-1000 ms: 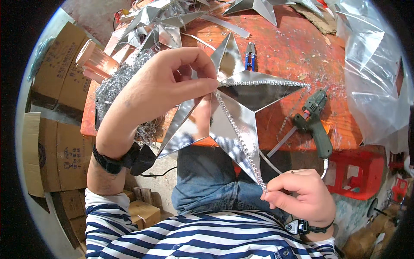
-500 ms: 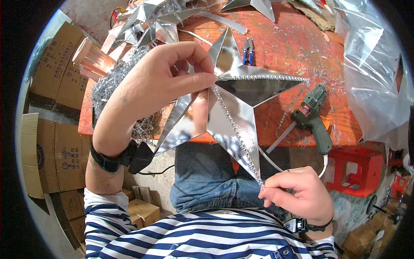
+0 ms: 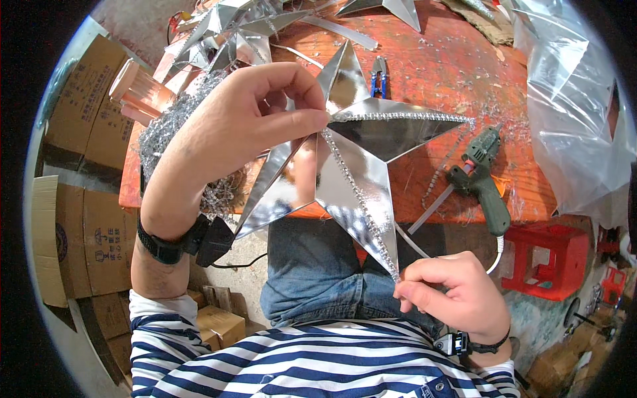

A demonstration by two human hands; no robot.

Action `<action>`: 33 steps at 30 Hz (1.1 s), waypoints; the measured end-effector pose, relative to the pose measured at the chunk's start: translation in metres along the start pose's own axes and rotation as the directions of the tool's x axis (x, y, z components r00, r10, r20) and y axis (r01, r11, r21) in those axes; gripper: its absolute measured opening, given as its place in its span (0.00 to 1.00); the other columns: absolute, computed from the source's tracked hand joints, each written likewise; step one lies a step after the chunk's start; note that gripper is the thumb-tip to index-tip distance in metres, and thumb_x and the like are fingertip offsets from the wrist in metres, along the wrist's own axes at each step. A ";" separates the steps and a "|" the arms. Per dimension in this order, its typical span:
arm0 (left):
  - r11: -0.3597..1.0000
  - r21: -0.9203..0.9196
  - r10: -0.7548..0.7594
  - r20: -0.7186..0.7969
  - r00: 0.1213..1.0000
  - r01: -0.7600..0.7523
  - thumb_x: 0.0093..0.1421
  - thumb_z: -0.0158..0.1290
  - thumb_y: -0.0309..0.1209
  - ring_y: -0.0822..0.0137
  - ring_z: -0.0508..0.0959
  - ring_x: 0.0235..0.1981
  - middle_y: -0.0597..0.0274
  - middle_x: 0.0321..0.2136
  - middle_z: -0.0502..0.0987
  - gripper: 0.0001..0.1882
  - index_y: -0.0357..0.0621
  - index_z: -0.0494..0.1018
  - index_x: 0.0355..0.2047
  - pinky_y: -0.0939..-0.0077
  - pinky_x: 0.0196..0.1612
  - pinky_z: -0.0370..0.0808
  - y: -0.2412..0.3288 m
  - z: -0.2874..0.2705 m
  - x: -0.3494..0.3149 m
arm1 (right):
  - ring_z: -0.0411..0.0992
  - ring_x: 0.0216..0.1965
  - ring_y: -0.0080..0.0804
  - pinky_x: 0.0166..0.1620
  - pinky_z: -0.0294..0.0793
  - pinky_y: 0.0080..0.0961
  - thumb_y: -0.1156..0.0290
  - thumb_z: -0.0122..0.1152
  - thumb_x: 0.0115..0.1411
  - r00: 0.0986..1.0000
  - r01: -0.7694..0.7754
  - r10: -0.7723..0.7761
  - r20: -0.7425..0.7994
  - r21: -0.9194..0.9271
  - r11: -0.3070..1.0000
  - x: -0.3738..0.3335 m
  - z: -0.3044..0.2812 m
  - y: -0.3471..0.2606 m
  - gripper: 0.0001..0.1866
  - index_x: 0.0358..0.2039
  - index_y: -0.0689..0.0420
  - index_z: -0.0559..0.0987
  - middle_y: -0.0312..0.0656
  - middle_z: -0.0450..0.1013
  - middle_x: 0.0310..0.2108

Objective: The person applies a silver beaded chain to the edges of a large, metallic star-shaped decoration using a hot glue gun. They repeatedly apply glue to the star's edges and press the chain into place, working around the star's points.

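Observation:
A mirror-like silver five-pointed star [image 3: 369,156] is tilted over the near edge of the table, its lowest point above my lap. At its middle, my left hand [image 3: 262,116] is closed, thumb and forefinger pinching a sparkly rhinestone trim [image 3: 353,187]. The trim runs straight down one ridge to the lowest point. There my right hand [image 3: 458,292] pinches its lower stretch beside the tip. A second ridge, toward the right, also carries trim, with a loose length hanging onto the table from that tip. My left hand hides part of the star's left side.
A dark green glue gun [image 3: 488,179] with a white cord lies right of the star. Blue-handled pliers [image 3: 379,78] lie beyond it. Tangled silver trim [image 3: 162,129], more silver stars [image 3: 222,23] and clear plastic sheeting [image 3: 570,106] surround the red table [image 3: 451,79]. A red stool [image 3: 547,259] stands at right.
My right hand has shifted slightly left, and the trim now lies closer along the ridge at the lowest point. My left hand keeps its pinch at the star's middle.

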State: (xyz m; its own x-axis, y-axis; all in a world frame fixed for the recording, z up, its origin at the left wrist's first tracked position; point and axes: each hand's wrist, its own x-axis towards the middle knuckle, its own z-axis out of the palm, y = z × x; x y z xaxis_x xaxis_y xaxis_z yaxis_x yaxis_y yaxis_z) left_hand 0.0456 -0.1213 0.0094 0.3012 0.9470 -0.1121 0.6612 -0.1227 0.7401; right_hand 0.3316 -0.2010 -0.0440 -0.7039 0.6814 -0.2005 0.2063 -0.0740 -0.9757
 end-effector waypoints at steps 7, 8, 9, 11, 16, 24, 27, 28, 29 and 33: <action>1.000 0.010 0.026 -0.011 1.000 -0.026 0.58 0.55 0.26 0.83 0.67 0.29 0.73 0.26 0.68 0.06 0.37 0.70 0.32 0.88 0.32 0.65 0.000 0.001 0.000 | 0.73 0.20 0.27 0.25 0.69 0.21 0.72 0.58 0.59 1.000 -0.020 0.020 0.012 -0.008 1.000 0.001 0.000 -0.002 0.06 0.30 0.63 0.77 0.42 0.73 0.19; 1.000 0.003 0.031 -0.008 0.999 -0.031 0.58 0.55 0.26 0.83 0.67 0.29 0.73 0.26 0.69 0.06 0.37 0.70 0.32 0.88 0.32 0.65 0.001 0.000 0.000 | 0.73 0.20 0.25 0.24 0.69 0.20 0.74 0.57 0.59 1.000 -0.011 0.011 -0.001 -0.013 1.000 0.002 0.001 -0.001 0.07 0.28 0.64 0.77 0.41 0.74 0.19; 0.999 -0.004 0.036 -0.006 0.999 -0.036 0.58 0.55 0.27 0.83 0.67 0.29 0.73 0.26 0.69 0.06 0.37 0.70 0.32 0.88 0.32 0.65 0.001 0.000 0.000 | 0.72 0.20 0.23 0.24 0.68 0.18 0.75 0.57 0.59 1.000 -0.002 0.001 -0.013 -0.018 1.000 0.003 0.002 -0.001 0.07 0.26 0.65 0.77 0.40 0.74 0.20; 0.999 -0.023 0.038 -0.001 0.999 -0.038 0.58 0.55 0.27 0.82 0.67 0.29 0.73 0.26 0.69 0.06 0.37 0.71 0.32 0.88 0.32 0.66 0.001 0.000 0.000 | 0.71 0.20 0.21 0.24 0.68 0.17 0.76 0.56 0.58 0.999 0.002 -0.003 -0.035 -0.024 1.000 0.004 0.003 0.001 0.08 0.24 0.66 0.77 0.40 0.75 0.20; 0.995 -0.084 0.048 0.005 0.999 -0.048 0.57 0.56 0.27 0.82 0.68 0.30 0.72 0.27 0.70 0.07 0.37 0.72 0.32 0.86 0.34 0.66 0.001 -0.001 0.001 | 0.74 0.22 0.37 0.26 0.70 0.26 0.75 0.56 0.59 0.998 0.045 -0.048 -0.041 -0.089 0.995 0.007 0.004 0.006 0.04 0.31 0.61 0.76 0.45 0.73 0.20; 0.972 -0.233 -0.041 0.007 0.999 0.041 0.58 0.54 0.30 0.81 0.70 0.29 0.70 0.26 0.74 0.09 0.35 0.75 0.35 0.86 0.33 0.67 0.002 -0.005 0.001 | 0.72 0.27 0.43 0.28 0.69 0.34 0.74 0.60 0.54 0.968 0.159 -0.216 -0.131 -0.348 0.924 0.010 0.008 0.022 0.04 0.29 0.60 0.75 0.46 0.71 0.23; 0.931 -0.359 -0.099 -0.070 0.993 0.068 0.62 0.50 0.31 0.81 0.70 0.27 0.68 0.27 0.75 0.12 0.35 0.75 0.39 0.87 0.30 0.67 -0.002 -0.013 0.002 | 0.73 0.28 0.43 0.30 0.70 0.33 0.75 0.61 0.51 0.935 0.224 -0.345 -0.085 -0.613 0.758 0.008 0.002 0.021 0.05 0.30 0.59 0.76 0.45 0.73 0.26; 0.910 -0.407 -0.133 -0.103 0.986 0.081 0.63 0.48 0.32 0.80 0.70 0.26 0.67 0.27 0.75 0.13 0.35 0.75 0.41 0.87 0.29 0.67 -0.002 -0.016 0.002 | 0.73 0.28 0.42 0.30 0.71 0.33 0.75 0.61 0.51 0.920 0.249 -0.390 -0.045 -0.701 0.669 0.007 -0.002 0.019 0.06 0.31 0.58 0.77 0.44 0.74 0.28; 0.884 -0.467 -0.131 -0.184 0.974 0.031 0.65 0.46 0.33 0.80 0.70 0.25 0.67 0.26 0.75 0.14 0.35 0.75 0.42 0.88 0.29 0.66 -0.003 -0.017 -0.003 | 0.73 0.30 0.42 0.32 0.71 0.33 0.74 0.61 0.51 0.884 0.284 -0.464 -0.061 -0.718 0.635 0.006 -0.008 0.016 0.07 0.32 0.58 0.77 0.44 0.74 0.29; 0.940 -0.333 -0.068 -0.408 0.910 -0.079 0.68 0.42 0.40 0.82 0.68 0.23 0.68 0.25 0.72 0.19 0.36 0.72 0.45 0.88 0.27 0.65 -0.012 0.002 -0.028 | 0.72 0.40 0.44 0.44 0.71 0.37 0.70 0.63 0.51 0.743 -0.092 -0.515 -0.427 -0.827 0.554 -0.007 -0.042 0.000 0.14 0.39 0.61 0.77 0.46 0.75 0.36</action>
State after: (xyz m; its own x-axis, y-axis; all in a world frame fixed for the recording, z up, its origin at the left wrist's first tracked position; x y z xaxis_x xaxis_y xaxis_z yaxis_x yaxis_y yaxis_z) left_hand 0.0307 -0.1474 0.0028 -0.0513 0.9916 0.1185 0.3683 -0.0915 0.9252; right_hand 0.3650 -0.1756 -0.0390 -0.3386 0.8556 0.3914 0.7410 0.4989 -0.4494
